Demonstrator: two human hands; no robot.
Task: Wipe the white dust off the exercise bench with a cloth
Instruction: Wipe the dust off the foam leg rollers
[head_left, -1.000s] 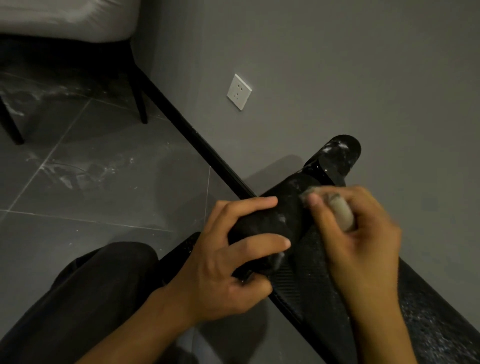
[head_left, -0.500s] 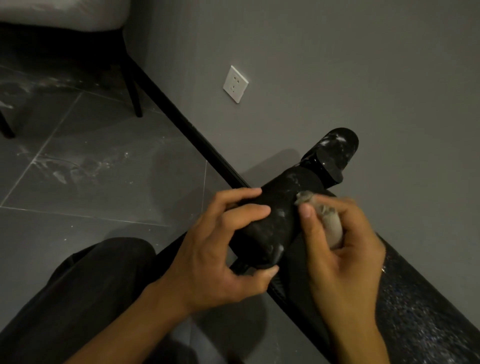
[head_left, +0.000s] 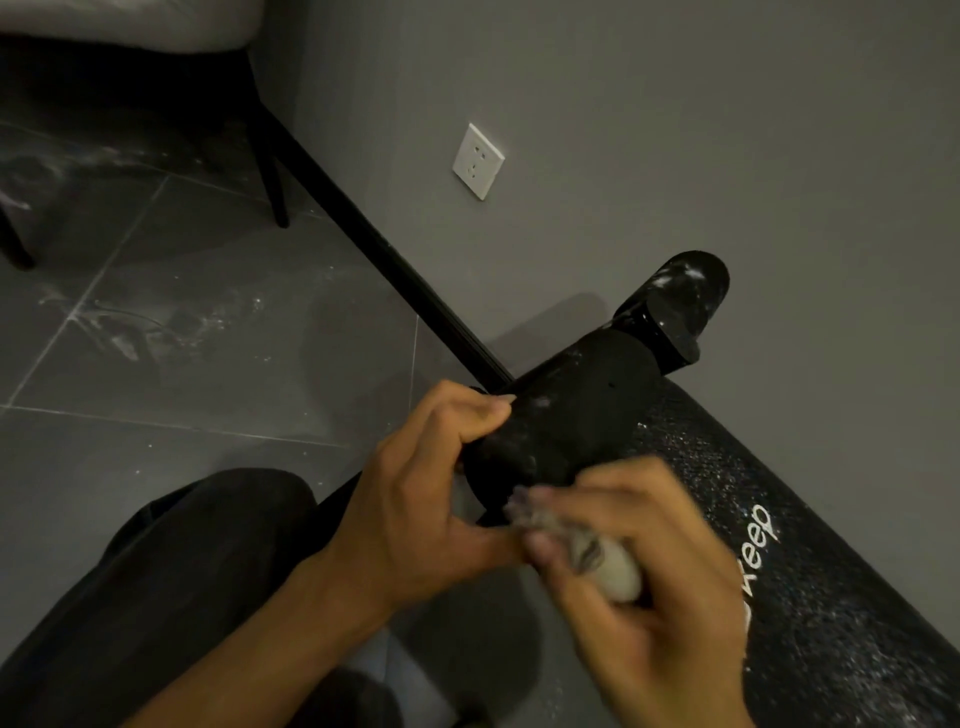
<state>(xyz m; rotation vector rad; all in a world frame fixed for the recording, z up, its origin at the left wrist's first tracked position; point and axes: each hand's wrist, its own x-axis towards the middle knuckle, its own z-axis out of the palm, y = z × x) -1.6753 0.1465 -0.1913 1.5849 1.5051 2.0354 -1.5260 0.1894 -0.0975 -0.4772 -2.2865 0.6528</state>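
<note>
**Two grips on one dusty roller**

Two jobs are split. The left grip (head_left: 421, 509) curls round the near end of the black foam roller (head_left: 571, 415) at the far end of the bench (head_left: 779, 545). The right grip (head_left: 649, 587), blurred, clenches a balled cloth (head_left: 608, 566) just beside that end. The foam probably yields and spins, so it needs firm bracing; the cloth looks soft and light.

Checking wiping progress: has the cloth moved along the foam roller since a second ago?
Yes. The cloth, in the right hand, slid down the foam roller from its middle toward its near end.
</note>
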